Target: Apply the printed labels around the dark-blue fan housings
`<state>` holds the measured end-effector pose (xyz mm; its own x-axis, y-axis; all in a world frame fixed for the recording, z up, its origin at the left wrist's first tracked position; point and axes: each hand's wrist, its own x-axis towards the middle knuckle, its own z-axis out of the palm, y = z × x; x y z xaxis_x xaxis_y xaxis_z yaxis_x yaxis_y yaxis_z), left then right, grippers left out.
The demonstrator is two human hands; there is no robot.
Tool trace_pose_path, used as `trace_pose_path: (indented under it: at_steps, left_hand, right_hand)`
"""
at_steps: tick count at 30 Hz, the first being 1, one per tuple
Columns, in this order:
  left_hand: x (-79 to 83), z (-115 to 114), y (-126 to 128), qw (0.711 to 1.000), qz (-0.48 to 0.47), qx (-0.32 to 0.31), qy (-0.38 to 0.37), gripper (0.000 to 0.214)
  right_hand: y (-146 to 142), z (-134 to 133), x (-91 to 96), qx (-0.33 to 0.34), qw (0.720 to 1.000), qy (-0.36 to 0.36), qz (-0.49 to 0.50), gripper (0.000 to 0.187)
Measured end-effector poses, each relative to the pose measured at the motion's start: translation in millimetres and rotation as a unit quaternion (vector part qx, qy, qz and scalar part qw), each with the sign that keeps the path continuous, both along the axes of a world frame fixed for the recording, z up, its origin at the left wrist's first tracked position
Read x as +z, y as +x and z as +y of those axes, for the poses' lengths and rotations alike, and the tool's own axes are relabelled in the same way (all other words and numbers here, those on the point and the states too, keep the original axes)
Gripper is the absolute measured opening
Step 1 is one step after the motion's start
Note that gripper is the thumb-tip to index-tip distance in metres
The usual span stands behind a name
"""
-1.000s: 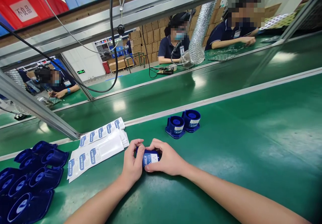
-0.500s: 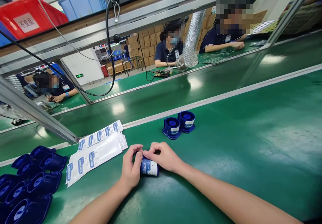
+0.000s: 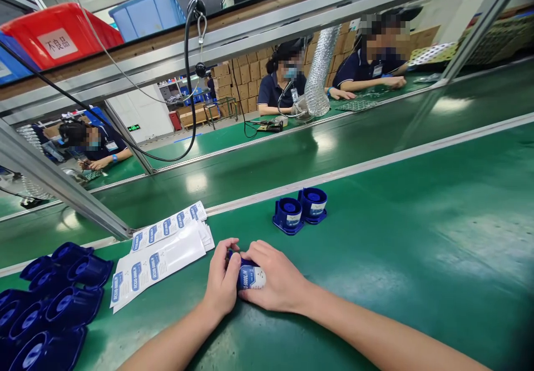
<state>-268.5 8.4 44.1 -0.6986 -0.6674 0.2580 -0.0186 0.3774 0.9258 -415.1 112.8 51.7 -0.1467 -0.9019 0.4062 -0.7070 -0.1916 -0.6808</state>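
Note:
Between my hands is a dark blue round plastic housing with a blue-and-white label (image 3: pixel 249 276) on its side. My left hand (image 3: pixel 223 276) is closed around its left side, the thumb along the top edge. Wrapped over its right side is my right hand (image 3: pixel 277 276), with the thumb low against the label. Most of the housing is hidden by my fingers. Just beyond stand two similar labelled blue housings (image 3: pixel 288 215), side by side. To the left lie sheets of blue-and-white labels (image 3: pixel 179 254), the front one partly bare.
Several dark blue housings (image 3: pixel 67 304) crowd the near left of the green table (image 3: pixel 396 248). A metal frame post (image 3: pixel 70 187) rises behind the label sheets. Overhead, a shelf carries a red bin (image 3: pixel 62 34) and a blue bin (image 3: pixel 146 12); a black cable (image 3: pixel 187 82) hangs down. Co-workers sit across.
My right hand has shifted from pinching near the top of the housing to wrapping its right side, thumb on the label. The view has tilted slightly.

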Motion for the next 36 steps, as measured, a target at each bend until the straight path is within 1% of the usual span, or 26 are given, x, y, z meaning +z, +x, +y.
trace_pose_path:
  at_steps: [3, 6, 9, 11, 13, 15, 18, 21, 24, 27, 30, 33, 34, 36]
  left_hand:
    - [-1.1, -2, 1, 1.000, 0.004, -0.009, -0.004, 0.046]
    - [-1.9, -4, 2, 1.000, 0.007, -0.015, -0.001, 0.046]
    - [-2.4, -6, 3, 1.000, 0.015, -0.028, 0.002, 0.046]
    - [-2.8, -7, 3, 0.999, 0.019, -0.040, 0.010, 0.046]
    - [-3.2, -8, 3, 0.998, 0.021, -0.051, 0.022, 0.046]
    - [-3.2, -10, 3, 0.997, 0.022, -0.060, 0.032, 0.045]
    - [-1.8, -12, 4, 0.996, 0.018, -0.076, 0.039, 0.046]
    - [0.2, -13, 6, 0.995, 0.010, -0.088, 0.040, 0.048]
    - [-0.3, -13, 7, 0.995, 0.015, -0.089, 0.048, 0.049]
    - [-3.5, -15, 6, 0.994, 0.034, -0.093, 0.049, 0.049]
    - [-5.6, -15, 5, 0.991, 0.085, -0.102, 0.027, 0.046]
    - [-3.6, -11, 3, 0.984, 0.146, -0.103, 0.003, 0.042]
    - [-2.3, -9, 3, 0.983, 0.158, -0.092, 0.000, 0.040]
    - [0.2, -7, 1, 0.985, 0.164, -0.047, 0.017, 0.037]
  right_hand:
    - [0, 0, 5.3, -0.004, 0.997, 0.030, -0.070, 0.044]
    - [0, -2, 7.9, -0.012, 0.986, 0.064, -0.151, 0.041]
    - [-2, -6, 7.9, -0.014, 0.962, 0.097, -0.256, 0.034]
    - [-4, -10, 6.5, -0.010, 0.946, 0.115, -0.303, 0.035]
    - [-6, -12, 4.7, -0.006, 0.940, 0.127, -0.317, 0.042]
    - [-9, -14, 4.0, 0.003, 0.939, 0.132, -0.319, 0.044]
    - [-14, -10, 6.6, 0.034, 0.937, 0.142, -0.318, 0.038]
    - [-25, -1, 10.6, 0.069, 0.935, 0.164, -0.306, 0.032]
    - [-42, 8, 9.5, 0.091, 0.929, 0.193, -0.301, 0.037]
    - [-58, 11, 4.3, 0.134, 0.907, 0.214, -0.336, 0.055]
    - [-62, 8, 1.6, 0.175, 0.874, 0.215, -0.398, 0.072]
    - [-52, 4, 1.9, 0.186, 0.851, 0.219, -0.440, 0.074]
    - [-48, 3, 2.0, 0.183, 0.844, 0.221, -0.453, 0.073]
    - [-41, 3, 1.4, 0.173, 0.832, 0.225, -0.477, 0.072]
